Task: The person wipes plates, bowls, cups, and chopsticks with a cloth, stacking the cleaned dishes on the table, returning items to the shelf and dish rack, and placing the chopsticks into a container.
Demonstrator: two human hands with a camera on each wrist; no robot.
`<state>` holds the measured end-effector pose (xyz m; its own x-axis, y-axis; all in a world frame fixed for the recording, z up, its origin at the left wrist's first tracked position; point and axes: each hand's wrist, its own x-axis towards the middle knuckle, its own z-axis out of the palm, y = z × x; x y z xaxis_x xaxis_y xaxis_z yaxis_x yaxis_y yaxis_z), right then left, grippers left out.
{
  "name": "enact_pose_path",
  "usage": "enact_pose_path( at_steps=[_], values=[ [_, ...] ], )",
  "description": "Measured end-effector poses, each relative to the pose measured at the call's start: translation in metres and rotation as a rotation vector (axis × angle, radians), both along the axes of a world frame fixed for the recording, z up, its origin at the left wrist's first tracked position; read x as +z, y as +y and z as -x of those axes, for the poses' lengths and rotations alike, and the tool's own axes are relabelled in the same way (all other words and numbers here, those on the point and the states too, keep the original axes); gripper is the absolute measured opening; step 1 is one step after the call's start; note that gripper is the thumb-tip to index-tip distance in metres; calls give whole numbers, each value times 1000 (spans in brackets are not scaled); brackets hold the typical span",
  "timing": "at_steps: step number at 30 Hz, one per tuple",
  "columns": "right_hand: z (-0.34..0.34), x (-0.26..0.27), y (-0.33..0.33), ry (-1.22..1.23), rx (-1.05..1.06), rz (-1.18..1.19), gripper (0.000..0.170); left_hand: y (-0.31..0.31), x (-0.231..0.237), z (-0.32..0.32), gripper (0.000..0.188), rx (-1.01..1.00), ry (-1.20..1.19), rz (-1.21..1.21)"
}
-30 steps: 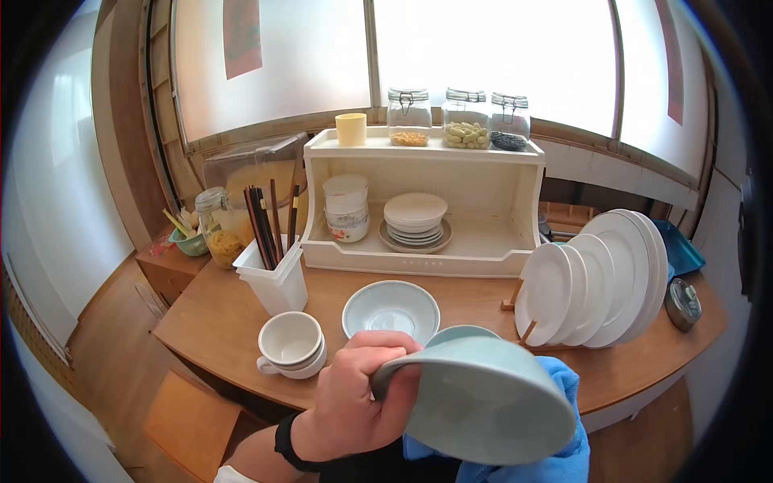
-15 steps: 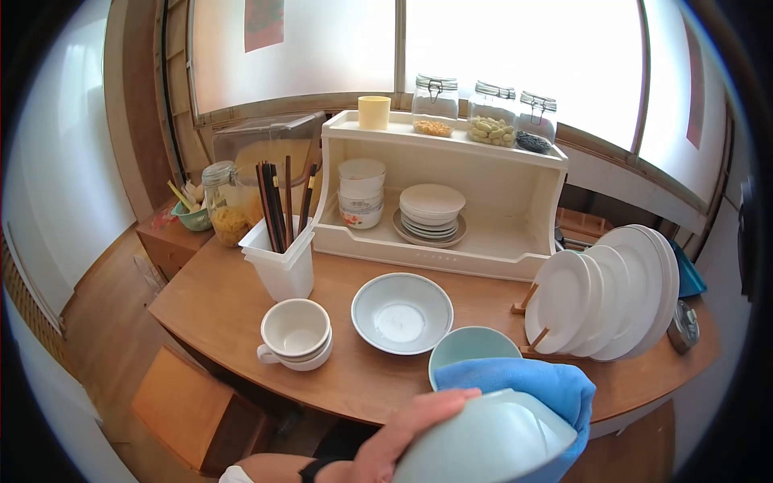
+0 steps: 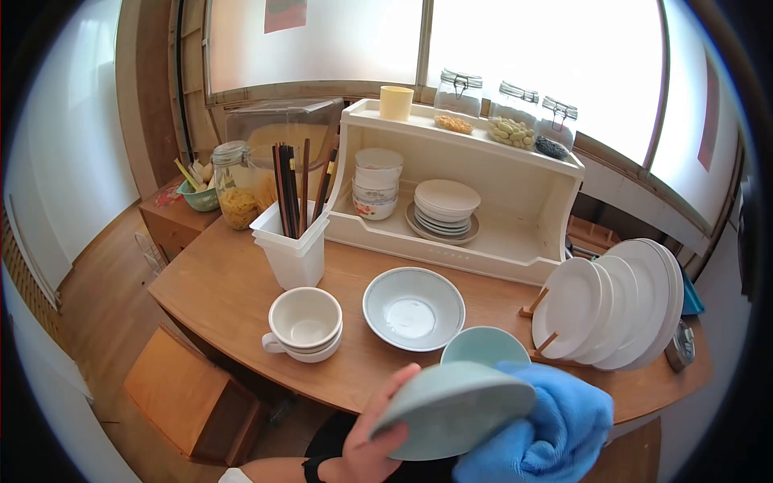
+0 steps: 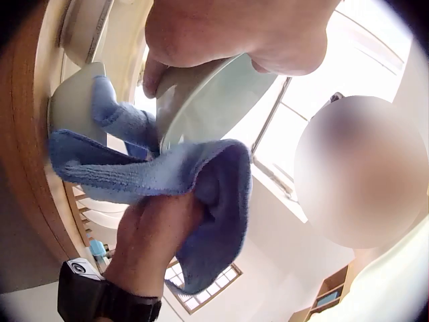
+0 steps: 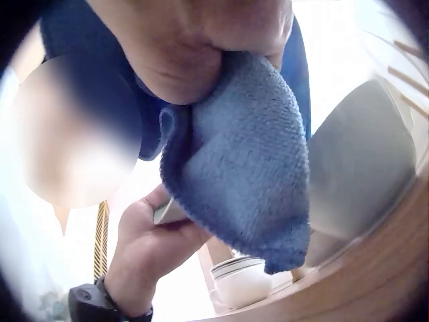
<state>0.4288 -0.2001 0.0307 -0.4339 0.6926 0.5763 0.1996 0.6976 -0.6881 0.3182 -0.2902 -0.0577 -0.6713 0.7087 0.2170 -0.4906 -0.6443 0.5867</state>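
Frosted windows (image 3: 314, 48) stand behind a wooden desk (image 3: 217, 294), and a cream shelf (image 3: 511, 205) runs along the desk's back edge. On its top are a yellow cup (image 3: 396, 104) and three jars (image 3: 512, 117); inside, stacked bowls (image 3: 376, 185) sit left of some small plates (image 3: 447, 199).

Chopsticks (image 3: 290, 185) stand upright in a white holder (image 3: 291, 259), in front of the shelf's left corner. Stacked mugs (image 3: 305, 320) sit near the desk's front edge, left of a white bowl (image 3: 412, 312). A green bowl (image 3: 483, 344) is close to the front edge, right of the white bowl. Toward the desk's right end, a wooden rack (image 3: 549, 341) holds large plates (image 3: 573, 306) on edge.

The held bowl (image 3: 451, 419) is tilted in the air at the desk's front edge, partly in front of the green bowl. The left hand (image 3: 374, 443) pinches its left side between thumb and fingers, the fingers somewhat apart. The right hand (image 5: 194, 54) grips a blue towel (image 3: 560, 423) between thumb and fingers; its fingertips are mostly hidden. The towel is at the held bowl's right side.
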Motion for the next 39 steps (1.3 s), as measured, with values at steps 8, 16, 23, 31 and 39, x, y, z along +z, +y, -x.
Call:
enact_pose_path(
  at_steps=[8,16,23,31,39],
  values=[
    [11,-50,25,-294,514,-266,53,-1,-16,-11,80,335,846,259],
    [-4,-24,35,-123,763,-742,60,-8,-23,13,85,276,875,47],
    [29,-64,42,-91,778,-251,60,-8,-11,20,80,482,1100,135],
    [17,-53,22,60,808,228,53,-2,-35,7,86,385,967,-115],
    [30,-56,22,195,1001,858,47,8,-33,19,92,370,1048,-64]
  ],
)
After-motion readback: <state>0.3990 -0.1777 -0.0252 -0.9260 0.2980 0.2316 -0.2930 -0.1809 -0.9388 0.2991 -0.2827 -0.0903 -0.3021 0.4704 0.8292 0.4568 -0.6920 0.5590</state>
